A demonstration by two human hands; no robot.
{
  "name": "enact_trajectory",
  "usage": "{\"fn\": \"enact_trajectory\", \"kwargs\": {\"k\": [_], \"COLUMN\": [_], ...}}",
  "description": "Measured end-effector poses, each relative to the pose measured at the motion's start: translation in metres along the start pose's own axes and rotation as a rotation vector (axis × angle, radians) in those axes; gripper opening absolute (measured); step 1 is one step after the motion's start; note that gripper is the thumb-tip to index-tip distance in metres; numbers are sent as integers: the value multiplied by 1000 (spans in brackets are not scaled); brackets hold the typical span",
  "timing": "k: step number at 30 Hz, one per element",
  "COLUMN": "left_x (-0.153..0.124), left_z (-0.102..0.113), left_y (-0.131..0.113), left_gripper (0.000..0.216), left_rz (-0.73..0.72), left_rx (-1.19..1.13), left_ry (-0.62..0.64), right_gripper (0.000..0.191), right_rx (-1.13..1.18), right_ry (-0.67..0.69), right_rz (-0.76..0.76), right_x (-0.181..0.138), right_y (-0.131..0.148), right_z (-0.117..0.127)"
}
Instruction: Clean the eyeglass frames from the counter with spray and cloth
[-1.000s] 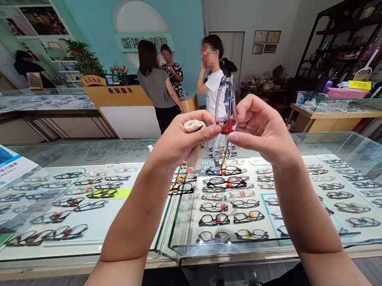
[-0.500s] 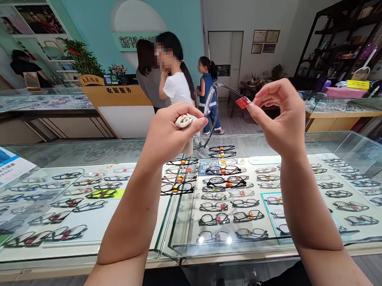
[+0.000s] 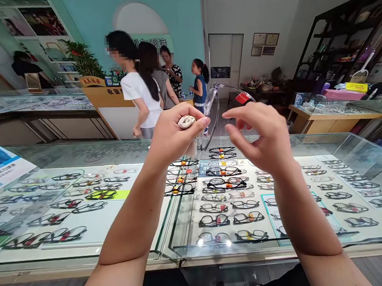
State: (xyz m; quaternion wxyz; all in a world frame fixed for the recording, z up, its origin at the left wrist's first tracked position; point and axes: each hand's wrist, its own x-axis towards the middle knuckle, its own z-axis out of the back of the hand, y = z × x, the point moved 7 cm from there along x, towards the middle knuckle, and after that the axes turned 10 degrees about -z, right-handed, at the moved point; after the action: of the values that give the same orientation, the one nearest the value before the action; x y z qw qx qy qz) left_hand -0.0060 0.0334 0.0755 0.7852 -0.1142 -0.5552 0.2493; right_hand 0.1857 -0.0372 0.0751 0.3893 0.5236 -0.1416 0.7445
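Observation:
My left hand pinches a pair of clear-framed eyeglasses between thumb and forefinger, holding it up above the glass display case. A rolled whitish cloth is tucked in the same hand, its lower end hanging below the fingers. The upper temple of the glasses stretches to the right and bears a red tag. Just below that tag is my right hand, open, thumb and forefinger apart, pointing toward the lenses. It appears to hold nothing; whether it touches the temple behind it I cannot tell.
Rows of eyeglasses lie inside the glass display case beneath my arms. Dark frames with orange tags sit on its top. Several people stand beyond, near a counter. A pink box rests on the right-hand case.
My right hand has let go of the tagged temple end and moved left and down, fingers spreading. My left hand keeps the glasses nearly in place. People in the background have shifted.

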Motion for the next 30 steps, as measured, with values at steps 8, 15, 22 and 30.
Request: {"fn": "enact_trajectory", "kwargs": {"k": [8,15,22,30], "left_x": [-2,-5,-3,-6], "left_z": [0,12,-1,-21], "left_y": [-4,5,4,-1], "left_gripper": [28,26,26,34], "left_rz": [-28,-9,-41,-35], "left_rx": [23,34,-26,-110], "left_ry": [-70,-243,-182,-62], "right_gripper": [26,41,32,33], "right_rx": [-288,-303,171,621], "right_ry": [144,382,271,386], "right_rz": [-100,-259,-284,-374], "right_x": [1,-1,0,-1], "right_y": [-10,-27,-30,-26], "right_z": [-21,-30,-36,-59]}}
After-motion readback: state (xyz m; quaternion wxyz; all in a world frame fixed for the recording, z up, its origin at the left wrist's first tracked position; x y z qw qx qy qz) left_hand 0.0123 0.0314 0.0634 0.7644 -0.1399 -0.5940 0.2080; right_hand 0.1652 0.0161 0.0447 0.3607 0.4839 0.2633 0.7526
